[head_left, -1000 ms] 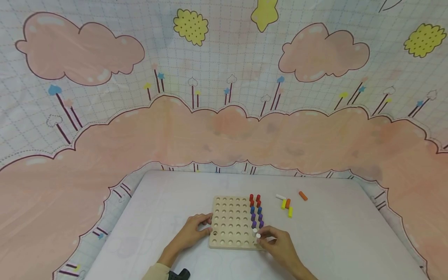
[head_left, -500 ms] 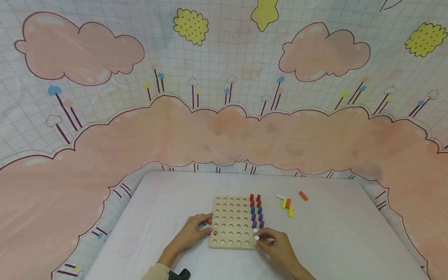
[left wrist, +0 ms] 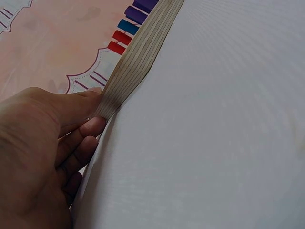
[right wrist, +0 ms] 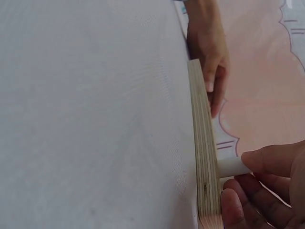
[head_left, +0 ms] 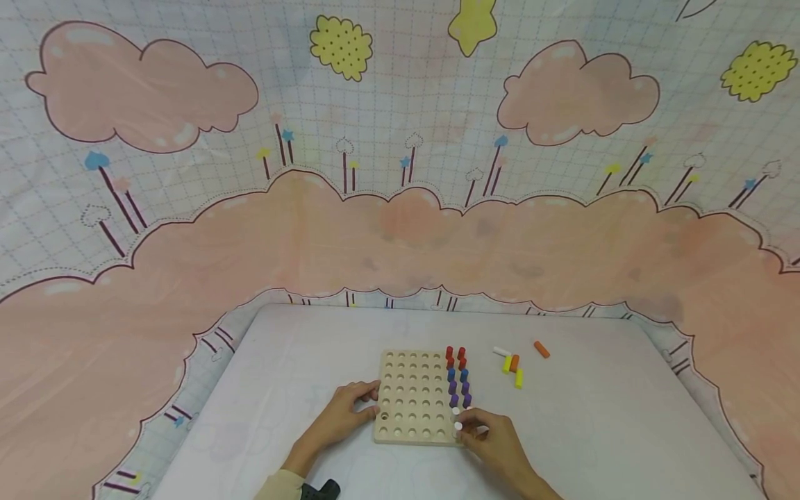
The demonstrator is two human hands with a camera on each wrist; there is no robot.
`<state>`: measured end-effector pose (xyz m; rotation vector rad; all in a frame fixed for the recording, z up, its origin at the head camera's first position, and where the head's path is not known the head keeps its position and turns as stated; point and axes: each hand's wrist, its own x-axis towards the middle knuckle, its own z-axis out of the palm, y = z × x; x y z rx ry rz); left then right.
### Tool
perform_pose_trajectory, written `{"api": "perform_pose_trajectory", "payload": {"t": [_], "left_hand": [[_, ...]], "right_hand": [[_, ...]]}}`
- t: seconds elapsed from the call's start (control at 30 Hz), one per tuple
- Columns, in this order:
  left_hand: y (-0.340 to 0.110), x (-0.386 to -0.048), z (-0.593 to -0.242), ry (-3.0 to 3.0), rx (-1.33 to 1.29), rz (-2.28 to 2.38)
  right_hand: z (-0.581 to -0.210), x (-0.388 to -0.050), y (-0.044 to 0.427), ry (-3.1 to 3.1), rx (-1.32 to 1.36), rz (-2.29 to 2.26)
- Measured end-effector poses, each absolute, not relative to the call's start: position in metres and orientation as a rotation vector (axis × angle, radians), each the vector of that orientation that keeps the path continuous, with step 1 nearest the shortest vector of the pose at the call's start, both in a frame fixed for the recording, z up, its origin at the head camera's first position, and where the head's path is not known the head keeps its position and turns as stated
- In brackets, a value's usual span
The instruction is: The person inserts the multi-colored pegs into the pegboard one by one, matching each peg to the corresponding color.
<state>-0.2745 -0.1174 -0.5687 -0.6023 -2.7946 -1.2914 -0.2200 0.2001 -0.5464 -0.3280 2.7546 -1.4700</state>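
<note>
A light wooden pegboard [head_left: 406, 410] with rows of round holes lies on the white table. At its left edge, my left hand [head_left: 340, 413] holds the side, with fingers curled in the left wrist view. Between thumb and fingers my right hand [head_left: 496, 441] pinches a white peg [head_left: 458, 426] at the near right part of the board. In the right wrist view this peg [right wrist: 231, 167] stands upright from the board surface; its lower end is hidden. Just behind it another white peg [head_left: 455, 412] stands. Red pegs [head_left: 449, 353], blue pegs [head_left: 451, 375] and purple pegs [head_left: 453, 401] fill two right-hand columns.
Loose pegs lie right of the board: a white one [head_left: 501, 351], yellow ones [head_left: 519, 378] and orange ones [head_left: 541, 349]. The white table [head_left: 600, 417] ends at a printed cloth backdrop [head_left: 437, 243]. A dark object [head_left: 321, 490] is at the left wrist.
My right hand has shifted slightly left and toward me with the white peg, which sits a little lower. The left hand and the board have stayed still.
</note>
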Motion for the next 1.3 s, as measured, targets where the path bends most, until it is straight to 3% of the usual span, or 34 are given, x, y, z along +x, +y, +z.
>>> {"api": "perform_pose_trajectory", "payload": {"t": [0.77, 1.3], "left_hand": [[-0.117, -0.273, -0.565, -2.818, -0.611, -1.277], [-0.117, -0.271, -0.564, -2.805, -0.624, -1.267]], "right_hand": [[-0.505, -0.226, 0.219, 2.932, -0.175, -1.521], [-0.484, -0.253, 0.255, 3.216, -0.314, -1.468]]}}
